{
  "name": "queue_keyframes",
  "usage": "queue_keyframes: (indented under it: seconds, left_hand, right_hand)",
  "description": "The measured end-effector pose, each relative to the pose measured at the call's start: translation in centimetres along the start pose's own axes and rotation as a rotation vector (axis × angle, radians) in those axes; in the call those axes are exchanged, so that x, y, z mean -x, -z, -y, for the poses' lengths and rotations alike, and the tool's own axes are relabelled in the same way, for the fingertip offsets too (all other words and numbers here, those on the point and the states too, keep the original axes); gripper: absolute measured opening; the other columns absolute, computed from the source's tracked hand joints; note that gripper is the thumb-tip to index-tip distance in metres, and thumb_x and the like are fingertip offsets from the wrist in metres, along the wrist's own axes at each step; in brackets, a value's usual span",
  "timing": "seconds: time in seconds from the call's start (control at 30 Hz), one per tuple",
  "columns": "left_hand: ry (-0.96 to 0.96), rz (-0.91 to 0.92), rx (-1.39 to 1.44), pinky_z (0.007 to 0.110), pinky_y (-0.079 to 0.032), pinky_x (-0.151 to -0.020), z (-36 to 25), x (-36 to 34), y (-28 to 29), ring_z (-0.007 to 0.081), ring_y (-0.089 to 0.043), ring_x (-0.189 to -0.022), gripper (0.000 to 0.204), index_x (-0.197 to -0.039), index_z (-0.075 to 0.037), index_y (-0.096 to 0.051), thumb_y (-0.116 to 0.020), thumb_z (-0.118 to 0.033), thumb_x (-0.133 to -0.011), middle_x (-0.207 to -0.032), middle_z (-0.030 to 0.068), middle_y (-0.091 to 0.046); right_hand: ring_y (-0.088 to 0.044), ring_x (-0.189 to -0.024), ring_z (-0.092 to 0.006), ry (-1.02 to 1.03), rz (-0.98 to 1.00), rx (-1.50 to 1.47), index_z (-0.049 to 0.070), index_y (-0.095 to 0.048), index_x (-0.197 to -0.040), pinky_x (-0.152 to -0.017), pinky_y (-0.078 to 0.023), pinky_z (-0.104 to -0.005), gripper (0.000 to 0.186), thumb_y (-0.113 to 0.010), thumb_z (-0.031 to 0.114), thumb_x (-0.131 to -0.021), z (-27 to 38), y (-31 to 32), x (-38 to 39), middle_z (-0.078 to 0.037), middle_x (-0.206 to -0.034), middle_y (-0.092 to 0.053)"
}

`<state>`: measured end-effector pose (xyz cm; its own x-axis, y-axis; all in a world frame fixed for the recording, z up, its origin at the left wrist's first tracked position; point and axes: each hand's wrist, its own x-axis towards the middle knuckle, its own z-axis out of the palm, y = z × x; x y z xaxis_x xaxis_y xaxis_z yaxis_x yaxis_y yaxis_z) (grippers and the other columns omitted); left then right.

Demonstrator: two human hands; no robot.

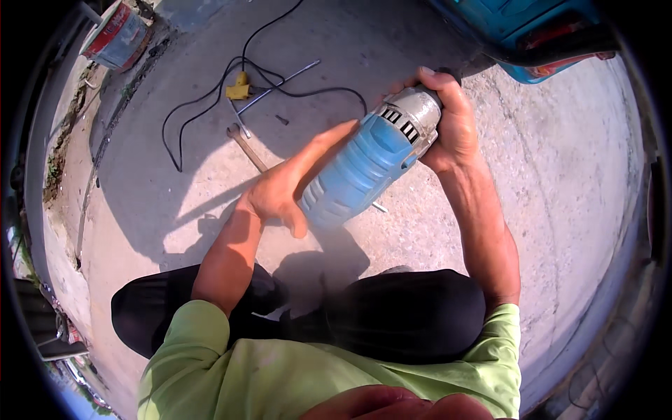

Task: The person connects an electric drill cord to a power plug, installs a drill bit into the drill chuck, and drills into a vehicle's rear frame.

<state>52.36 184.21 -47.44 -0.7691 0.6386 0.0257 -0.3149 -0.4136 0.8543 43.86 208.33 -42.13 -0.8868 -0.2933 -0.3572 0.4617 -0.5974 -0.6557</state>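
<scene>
And there it was, the ribbed blue power tool with its slotted silver metal head (367, 161), up between my two hands above the sunlit grey concrete ground (553, 182), slanting with the metal end toward the upper right. My right hand (455, 133) had the head firmly grasped, thumb over the top. My left hand (276, 189) was on the job too, cupped against the left flank near the rear end, thumb low, fingers stretched along the blue casing.

Out beyond, a thin black cable (183, 140) looped over the ground to a chunky yellow connector (238, 91), one run going out of sight behind the tool; whether it joined there, I couldn't tell. Just beside the connector lay a silver T-shaped metal bar (262, 97), with a small dark bolt (282, 120) close by. A brownish open-ended metal spanner (246, 148) pointed away from me, its near end hidden by my left hand.

Far off at the upper left, a red-and-grey round bucket (126, 38)! At the upper right, a glossy teal panelled body (539, 28). Below, my black-trousered knees (413, 315) were bent.
</scene>
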Motion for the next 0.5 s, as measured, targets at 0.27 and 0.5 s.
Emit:
queue_keyframes:
  seconds: [0.27,0.5]
  left_hand:
    - [-0.148,-0.247,0.056,0.039,-0.053,-0.101,5.2,0.7,-0.5,0.0202,-0.063,-0.117,0.115,-0.161,-0.007,-0.027,-0.095,-0.014,-0.068,-0.138,0.0094,-0.059]
    - [-0.082,-0.386,0.009,0.032,-0.056,-0.085,7.1,1.1,-0.7,0.0132,-0.066,-0.101,0.051,-0.125,-0.003,-0.065,-0.083,-0.004,-0.077,-0.110,0.0052,-0.072]
  right_hand:
    - [-0.070,-0.078,-0.0228,-0.085,-0.142,0.204,0.007,-0.067,-0.092,-0.075,-0.061,-0.0417,0.029,-0.081,0.032,-0.087,0.0,-4.6,-4.8,-0.010,-0.089,-0.071]
    - [-0.070,-0.082,-0.0225,-0.066,-0.232,0.203,0.007,-0.067,-0.096,-0.081,-0.061,-0.0434,0.031,-0.081,0.034,-0.088,-1.4,-2.3,-4.6,-0.009,-0.089,-0.071]
